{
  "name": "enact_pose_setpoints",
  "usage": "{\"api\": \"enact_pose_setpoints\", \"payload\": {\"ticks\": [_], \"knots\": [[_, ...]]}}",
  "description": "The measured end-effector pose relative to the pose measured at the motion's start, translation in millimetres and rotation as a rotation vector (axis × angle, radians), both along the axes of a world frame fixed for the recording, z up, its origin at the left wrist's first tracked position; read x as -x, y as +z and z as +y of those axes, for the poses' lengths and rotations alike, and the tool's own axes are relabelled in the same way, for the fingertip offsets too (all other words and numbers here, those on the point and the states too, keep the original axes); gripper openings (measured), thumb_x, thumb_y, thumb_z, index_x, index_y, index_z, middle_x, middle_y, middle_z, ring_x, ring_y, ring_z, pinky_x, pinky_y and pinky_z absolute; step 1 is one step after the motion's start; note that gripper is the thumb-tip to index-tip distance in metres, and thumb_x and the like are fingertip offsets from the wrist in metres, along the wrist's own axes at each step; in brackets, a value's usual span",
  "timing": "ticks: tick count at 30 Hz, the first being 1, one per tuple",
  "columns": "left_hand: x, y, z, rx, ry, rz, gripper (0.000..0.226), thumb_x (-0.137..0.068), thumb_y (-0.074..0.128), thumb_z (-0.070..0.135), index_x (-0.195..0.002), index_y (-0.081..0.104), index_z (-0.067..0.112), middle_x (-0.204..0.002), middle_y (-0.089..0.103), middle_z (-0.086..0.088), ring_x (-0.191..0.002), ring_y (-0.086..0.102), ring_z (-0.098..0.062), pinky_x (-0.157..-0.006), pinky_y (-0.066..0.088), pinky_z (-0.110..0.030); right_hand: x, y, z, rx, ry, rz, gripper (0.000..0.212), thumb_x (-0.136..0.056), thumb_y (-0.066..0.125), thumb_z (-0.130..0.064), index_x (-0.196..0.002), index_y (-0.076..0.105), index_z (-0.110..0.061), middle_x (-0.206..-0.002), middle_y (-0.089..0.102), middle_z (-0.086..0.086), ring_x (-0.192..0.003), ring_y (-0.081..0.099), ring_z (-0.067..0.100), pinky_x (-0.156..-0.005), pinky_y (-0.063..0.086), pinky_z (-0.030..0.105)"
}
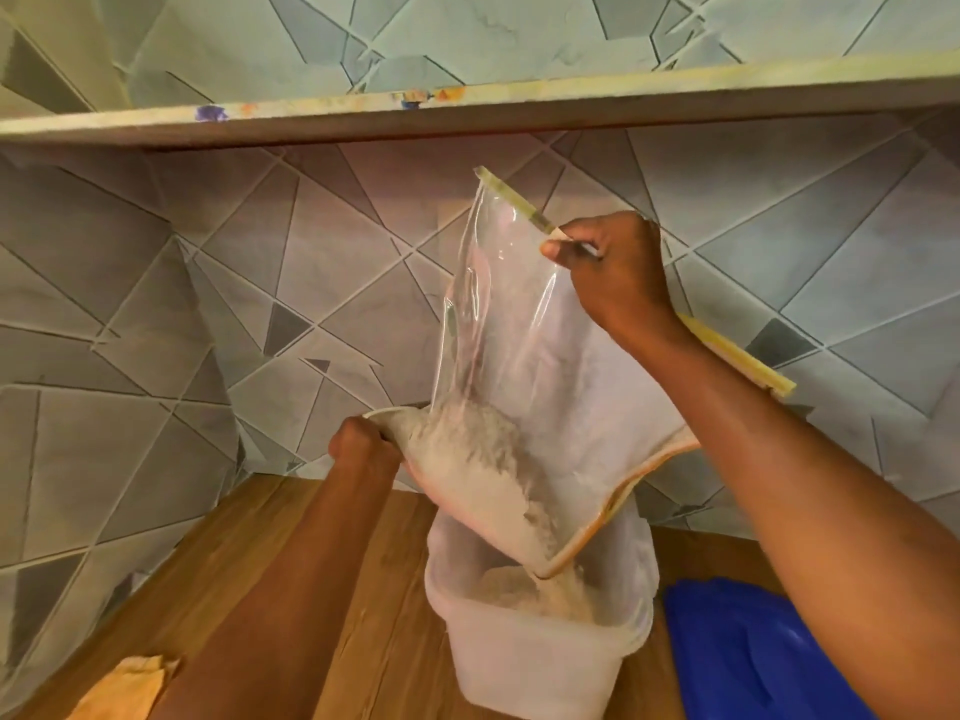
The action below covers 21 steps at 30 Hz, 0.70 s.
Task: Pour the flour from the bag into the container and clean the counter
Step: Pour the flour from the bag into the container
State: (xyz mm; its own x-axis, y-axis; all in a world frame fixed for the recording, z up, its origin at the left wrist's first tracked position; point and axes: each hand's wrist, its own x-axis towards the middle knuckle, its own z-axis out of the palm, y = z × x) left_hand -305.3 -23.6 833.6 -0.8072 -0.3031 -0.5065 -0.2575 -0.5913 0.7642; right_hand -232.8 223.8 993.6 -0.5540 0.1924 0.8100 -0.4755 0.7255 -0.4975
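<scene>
This is a home kitchen. Geometric grey wall tiles [156, 283] cover the backsplash behind a wood-grain table [322, 589], a paint-smudged shelf [467, 103] runs above, and flour [483, 475] goes into a plastic storage container [535, 662] there.

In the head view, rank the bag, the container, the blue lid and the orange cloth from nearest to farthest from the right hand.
From the right hand:
1. Bag, pinched at its top edge.
2. Container, below the bag's mouth.
3. Blue lid, right of the container.
4. Orange cloth, far lower left.
</scene>
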Motion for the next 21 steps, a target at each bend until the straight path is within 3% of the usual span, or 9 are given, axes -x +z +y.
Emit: {"api": "enact_pose_setpoints", "payload": {"ticks": [1, 2, 3, 6, 7, 10, 15, 18, 21], "knots": [[-5, 3, 2, 0.064, 0.013, 0.015, 0.049, -0.104, 0.043, 0.018, -0.149, 0.035, 0.002, -0.146, 0.045, -0.015, -0.128, 0.047, -0.027, -0.089, 0.05, -0.02, 0, -1, 4, 0.005, -0.001, -0.002, 0.021, -0.089, 0.075, -0.024, -0.095, 0.08, -0.005, -0.09, 0.078, 0.011, -0.087, 0.07, 0.031, -0.08, 0.058, 0.045], [-8, 7, 2, 0.004, 0.064, 0.011, 0.047, -0.104, 0.043, 0.011, -0.148, 0.036, -0.001, -0.147, 0.044, -0.018, -0.124, 0.049, -0.028, -0.071, 0.053, -0.021, 0, -2, 8, 0.042, -0.026, 0.013, 0.02, -0.089, 0.075, -0.024, -0.094, 0.08, -0.005, -0.09, 0.077, 0.011, -0.088, 0.07, 0.032, -0.08, 0.058, 0.046], [-9, 6, 3, -0.04, 0.09, 0.04, 0.044, -0.104, 0.041, 0.008, -0.147, 0.038, -0.003, -0.147, 0.045, -0.019, -0.126, 0.049, -0.03, -0.065, 0.052, -0.027, 1, -4, 12, 0.079, -0.062, 0.04, 0.019, -0.09, 0.075, -0.024, -0.093, 0.079, -0.006, -0.091, 0.077, 0.011, -0.089, 0.069, 0.033, -0.08, 0.058, 0.045], [-13, 12, 3, -0.126, 0.114, -0.008, 0.044, -0.105, 0.039, 0.013, -0.147, 0.038, 0.003, -0.129, 0.05, -0.008, -0.135, 0.043, -0.026, -0.104, 0.042, -0.028, -5, -9, 8, 0.001, -0.008, 0.04, 0.022, -0.089, 0.074, -0.023, -0.094, 0.079, -0.003, -0.09, 0.078, 0.014, -0.084, 0.07, 0.033, -0.075, 0.057, 0.042], [-11, 10, 1, -0.079, 0.111, -0.013, 0.043, -0.105, 0.039, 0.012, -0.147, 0.038, 0.003, -0.13, 0.049, -0.009, -0.136, 0.042, -0.026, -0.105, 0.04, -0.029, -5, -9, 9, -0.023, 0.038, 0.032, 0.023, -0.088, 0.074, -0.024, -0.094, 0.08, -0.002, -0.089, 0.078, 0.013, -0.083, 0.071, 0.032, -0.075, 0.057, 0.042], [-25, 18, -1, -0.031, 0.094, 0.078, 0.043, -0.104, 0.037, 0.005, -0.145, 0.039, -0.004, -0.146, 0.046, -0.02, -0.135, 0.045, -0.034, -0.084, 0.052, -0.033, -3, -8, 13, 0.108, -0.009, 0.056, 0.018, -0.087, 0.073, -0.026, -0.09, 0.08, -0.009, -0.088, 0.078, 0.01, -0.087, 0.069, 0.036, -0.078, 0.057, 0.047], [-13, 20, -8, -0.133, 0.091, 0.075, 0.043, -0.105, 0.033, 0.02, -0.144, 0.043, 0.004, -0.143, 0.05, -0.014, -0.132, 0.049, -0.03, -0.11, 0.04, -0.039, -4, -10, 8, 0.037, 0.041, 0.02, 0.021, -0.088, 0.074, -0.024, -0.089, 0.079, -0.004, -0.083, 0.076, 0.013, -0.083, 0.07, 0.036, -0.076, 0.058, 0.048], [-13, 21, -7, -0.088, 0.132, 0.083, 0.038, -0.101, 0.04, 0.01, -0.138, 0.047, 0.0, -0.133, 0.055, -0.016, -0.124, 0.054, -0.029, -0.107, 0.042, -0.041, -3, -11, 10, 0.124, -0.055, 0.056, 0.014, -0.09, 0.073, -0.023, -0.088, 0.078, -0.01, -0.087, 0.077, 0.008, -0.088, 0.069, 0.034, -0.079, 0.058, 0.048], [-11, 24, -5, -0.148, 0.17, 0.067, 0.035, -0.101, 0.043, 0.011, -0.134, 0.052, 0.003, -0.12, 0.059, -0.009, -0.109, 0.057, -0.024, -0.104, 0.046, -0.039, -4, -13, 4, 0.02, 0.003, 0.041, 0.02, -0.091, 0.071, -0.022, -0.087, 0.077, -0.003, -0.083, 0.077, 0.012, -0.082, 0.07, 0.035, -0.074, 0.058, 0.048]]}}
